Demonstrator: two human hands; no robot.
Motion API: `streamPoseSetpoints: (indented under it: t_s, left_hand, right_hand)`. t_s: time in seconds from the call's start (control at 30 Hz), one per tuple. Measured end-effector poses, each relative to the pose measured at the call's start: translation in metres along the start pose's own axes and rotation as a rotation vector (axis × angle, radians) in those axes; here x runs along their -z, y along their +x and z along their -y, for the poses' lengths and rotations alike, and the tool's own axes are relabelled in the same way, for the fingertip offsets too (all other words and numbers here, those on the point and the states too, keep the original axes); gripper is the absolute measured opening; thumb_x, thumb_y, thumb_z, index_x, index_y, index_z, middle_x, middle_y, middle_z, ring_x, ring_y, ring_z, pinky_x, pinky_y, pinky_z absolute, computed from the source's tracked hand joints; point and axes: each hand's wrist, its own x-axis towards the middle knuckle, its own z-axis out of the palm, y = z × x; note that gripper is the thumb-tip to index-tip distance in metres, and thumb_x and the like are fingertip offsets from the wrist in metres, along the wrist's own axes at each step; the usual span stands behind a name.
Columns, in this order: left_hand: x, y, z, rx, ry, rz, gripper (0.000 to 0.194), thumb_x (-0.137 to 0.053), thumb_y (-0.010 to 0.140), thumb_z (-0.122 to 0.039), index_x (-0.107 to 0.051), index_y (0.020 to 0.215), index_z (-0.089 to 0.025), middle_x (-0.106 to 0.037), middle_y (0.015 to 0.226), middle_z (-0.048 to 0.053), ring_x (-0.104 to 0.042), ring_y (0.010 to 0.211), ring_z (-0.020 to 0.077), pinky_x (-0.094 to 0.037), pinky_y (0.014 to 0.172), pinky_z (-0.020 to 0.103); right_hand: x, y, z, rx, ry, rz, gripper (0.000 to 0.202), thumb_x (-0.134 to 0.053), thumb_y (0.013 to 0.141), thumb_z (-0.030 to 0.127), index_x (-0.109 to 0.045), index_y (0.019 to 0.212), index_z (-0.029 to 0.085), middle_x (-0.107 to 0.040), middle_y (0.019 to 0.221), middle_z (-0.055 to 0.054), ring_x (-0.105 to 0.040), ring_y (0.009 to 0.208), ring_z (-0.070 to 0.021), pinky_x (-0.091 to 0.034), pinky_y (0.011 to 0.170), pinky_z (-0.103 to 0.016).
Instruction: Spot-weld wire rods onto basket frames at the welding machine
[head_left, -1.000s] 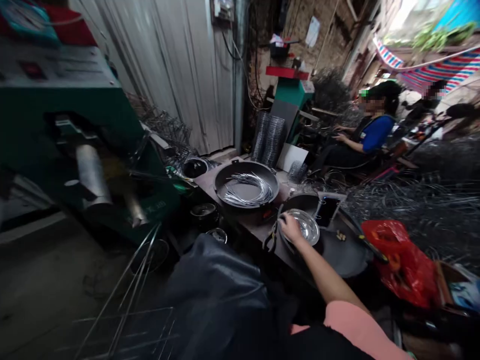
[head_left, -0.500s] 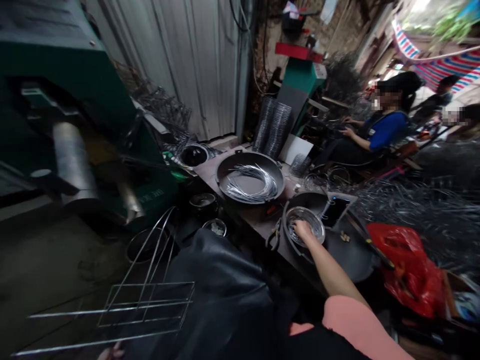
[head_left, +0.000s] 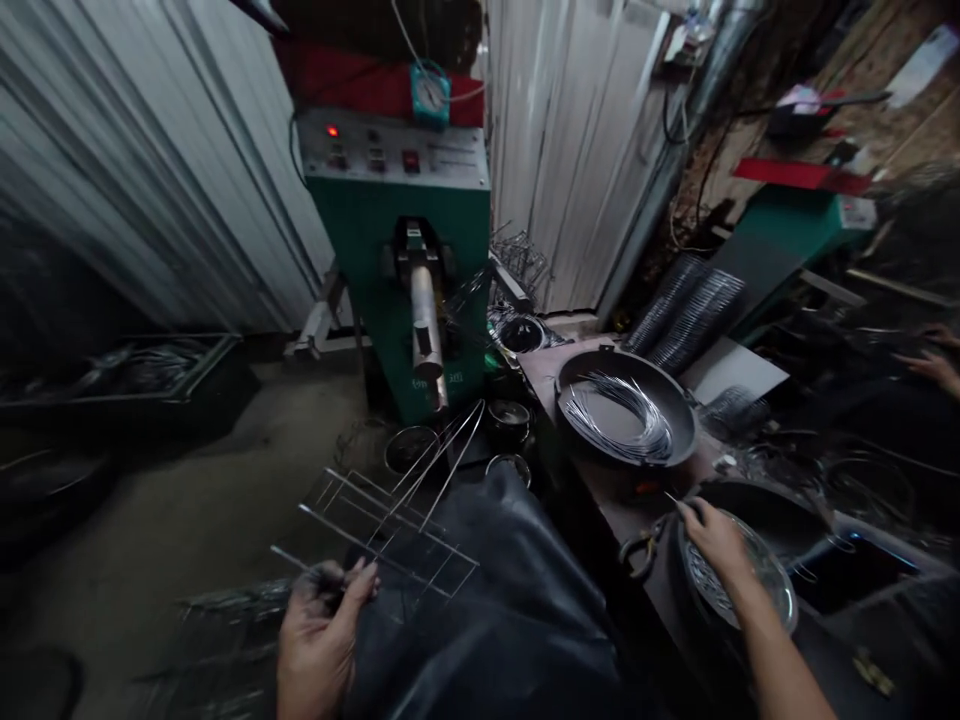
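My left hand (head_left: 322, 625), low in the view, grips the edge of a wire rack (head_left: 360, 541) made of thin silvery rods, with long bent rods rising at its far side. The rack is tilted above the dark apron (head_left: 487, 570) on my lap. Between thumb and fingers of my right hand (head_left: 716, 545) is a short metal wire piece (head_left: 671, 497), its tip pointing left. That hand is over a shiny metal bowl (head_left: 789, 605) containing many small metal pieces (head_left: 705, 588).
A green machine (head_left: 465, 240) with a metal arm (head_left: 424, 300) and lit red lamp stands ahead. A round pan (head_left: 684, 425) holds curved wires (head_left: 651, 432). Right lies a dark-screened device (head_left: 855, 572); a co-worker's hand (head_left: 930, 365) shows beyond. Small pots (head_left: 510, 412) stand below the table.
My view has swung left towards the green machine. My right hand has come up out of the bowl with a wire piece. My left hand and the rack have risen into fuller view.
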Motion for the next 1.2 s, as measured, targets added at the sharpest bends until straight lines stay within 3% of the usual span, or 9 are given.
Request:
streamPoseSetpoints:
  t_s: [0.1,0.2,0.27,0.33,0.43,0.63,0.87,1.2]
  left_hand:
    - [-0.003,0.003,0.007,-0.090,0.034,0.042,0.039,-0.078,0.056,-0.040,-0.052,0.078,-0.019,-0.060,0.070,-0.002,-0.059,0.069,0.0126,-0.048,0.068,0.022]
    - [-0.008,0.000,0.012,-0.105,0.028,0.069,0.039,-0.076,0.058,-0.041,-0.052,0.079,-0.020,-0.058,0.069,-0.003,-0.059,0.069,0.0124,-0.047,0.068,0.022]
    - [-0.009,-0.002,0.013,-0.088,0.024,0.066,0.040,-0.076,0.058,-0.043,-0.051,0.079,-0.020,-0.057,0.068,-0.003,-0.058,0.069,0.0129,-0.047,0.066,0.021]
    - [-0.008,-0.003,0.014,-0.079,0.016,0.054,0.041,-0.076,0.058,-0.044,-0.050,0.078,-0.020,-0.057,0.067,-0.003,-0.057,0.067,0.0125,-0.046,0.064,0.021]
    - [-0.003,0.002,0.017,-0.066,0.000,0.021,0.043,-0.077,0.057,-0.044,-0.050,0.079,-0.019,-0.057,0.065,-0.003,-0.056,0.062,0.0120,-0.046,0.061,0.021]
    - [0.001,0.023,0.026,-0.040,-0.015,0.020,0.042,-0.076,0.059,-0.042,-0.049,0.083,-0.020,-0.057,0.066,-0.003,-0.057,0.064,0.0118,-0.046,0.064,0.021]
    - [-0.006,0.039,0.020,0.021,-0.051,0.067,0.043,-0.078,0.058,-0.041,-0.048,0.083,-0.021,-0.055,0.062,-0.005,-0.053,0.060,0.0106,-0.044,0.057,0.018]
    - [-0.022,0.057,0.019,0.158,-0.185,0.034,0.052,-0.083,0.048,-0.039,-0.048,0.082,-0.020,-0.054,0.062,-0.006,-0.051,0.056,0.0086,-0.044,0.056,0.017]
  right_hand:
    - [-0.009,-0.010,0.104,0.316,0.616,0.180,0.025,-0.048,0.081,0.037,-0.062,0.073,0.018,-0.064,0.075,-0.008,-0.058,0.074,-0.0205,-0.044,0.068,-0.029]
    - [-0.034,-0.026,0.204,0.378,0.941,0.466,0.024,-0.055,0.074,0.039,-0.060,0.067,0.016,-0.059,0.064,-0.001,-0.052,0.061,-0.0142,-0.041,0.058,-0.024]
    - [-0.051,-0.036,0.250,0.366,1.066,0.644,0.024,-0.058,0.071,0.039,-0.059,0.065,0.016,-0.055,0.056,0.001,-0.048,0.053,-0.0110,-0.037,0.050,-0.022]
    - [-0.063,-0.045,0.278,0.353,1.163,0.757,0.025,-0.059,0.070,0.040,-0.057,0.063,0.016,-0.053,0.053,0.002,-0.046,0.049,-0.0093,-0.034,0.046,-0.020]
    - [-0.072,-0.051,0.294,0.362,1.259,0.823,0.027,-0.060,0.070,0.040,-0.055,0.061,0.016,-0.054,0.053,0.002,-0.046,0.047,-0.0085,-0.034,0.045,-0.020]
    - [-0.081,-0.048,0.302,0.354,1.353,0.841,0.028,-0.062,0.072,0.042,-0.056,0.064,0.015,-0.054,0.056,0.002,-0.049,0.049,-0.0086,-0.039,0.048,-0.020]
    - [-0.095,-0.036,0.314,0.287,1.411,0.841,0.029,-0.065,0.069,0.043,-0.056,0.064,0.016,-0.056,0.058,0.002,-0.051,0.050,-0.0086,-0.040,0.049,-0.021]
    - [-0.109,-0.028,0.328,0.251,1.443,0.747,0.030,-0.062,0.071,0.044,-0.054,0.063,0.017,-0.055,0.055,0.002,-0.051,0.049,-0.0098,-0.041,0.049,-0.022]
